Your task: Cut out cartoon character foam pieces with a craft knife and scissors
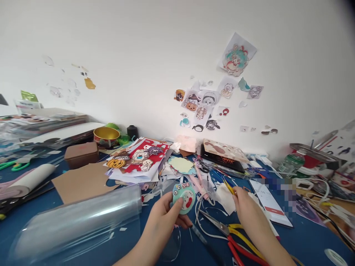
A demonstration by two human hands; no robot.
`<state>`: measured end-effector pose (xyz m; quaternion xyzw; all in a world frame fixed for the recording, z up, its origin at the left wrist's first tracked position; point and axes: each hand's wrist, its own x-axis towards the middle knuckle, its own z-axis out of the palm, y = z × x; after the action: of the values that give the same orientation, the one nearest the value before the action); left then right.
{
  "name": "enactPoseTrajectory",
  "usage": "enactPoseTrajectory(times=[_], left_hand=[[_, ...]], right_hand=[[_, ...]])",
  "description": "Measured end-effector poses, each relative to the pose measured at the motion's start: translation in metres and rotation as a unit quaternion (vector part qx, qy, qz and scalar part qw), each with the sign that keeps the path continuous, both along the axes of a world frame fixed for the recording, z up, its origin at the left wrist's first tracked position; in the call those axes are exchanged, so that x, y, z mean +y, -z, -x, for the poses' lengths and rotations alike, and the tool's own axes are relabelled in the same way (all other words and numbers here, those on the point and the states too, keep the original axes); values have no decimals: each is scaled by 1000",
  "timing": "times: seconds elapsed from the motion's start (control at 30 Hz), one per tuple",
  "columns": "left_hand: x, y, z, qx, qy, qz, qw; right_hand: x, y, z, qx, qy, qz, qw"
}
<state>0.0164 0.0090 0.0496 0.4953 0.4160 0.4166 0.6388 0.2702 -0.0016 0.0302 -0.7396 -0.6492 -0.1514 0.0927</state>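
Note:
My left hand point(168, 212) is closed around a round mint-green cartoon badge point(186, 201) with a white face, a red patch and a small frog-like head on top. The thumb presses on its front. To the right, my right hand point(244, 201) pinches a slim yellow-and-blue tool point(229, 186), possibly tweezers, tilted over the cluttered table. Below and between the hands lie pliers point(222, 226) with pointed metal jaws and red and yellow handles. A white cord point(203, 225) curves beside them. A dark, slim pen-like tool point(199, 236) rests under my left hand.
A clear plastic roll point(83, 218) lies at front left, near brown card point(80, 183). Behind are a brown box point(81, 155), a gold-lined tin point(106, 136) and papers with cartoon cut-outs point(141, 157). At right are a phone point(270, 203), a green bottle point(291, 162) and cables point(318, 188).

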Motion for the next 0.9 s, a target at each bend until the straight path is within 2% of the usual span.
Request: enactPoseTrajectory(times=[0.1,0.2,0.27,0.33,0.5,0.67,0.9], left_hand=[[-5,-3,-2,-5,-2,-7,1000],[-9,-6,-3,1,-9,-14,1000],[-10,-7,-4,10,-13,-15,1000],[-11,-6,-4,12,-16,-12,1000],[-12,-4,-5,4,-21,5,1000],[-11,-3,-4,-3,-16,8,1000],[-13,1,-5,73,-39,-21,996]], right_hand=[[-6,-11,16,8,-50,-81,995],[-16,-21,43,-18,-200,-187,962],[-23,-23,61,-42,-266,-233,934],[-28,-21,73,-47,-293,-249,922],[-34,-9,81,-67,-293,-259,918],[-36,-6,80,-104,-294,-245,918],[-38,-1,82,-132,-277,-229,924]])
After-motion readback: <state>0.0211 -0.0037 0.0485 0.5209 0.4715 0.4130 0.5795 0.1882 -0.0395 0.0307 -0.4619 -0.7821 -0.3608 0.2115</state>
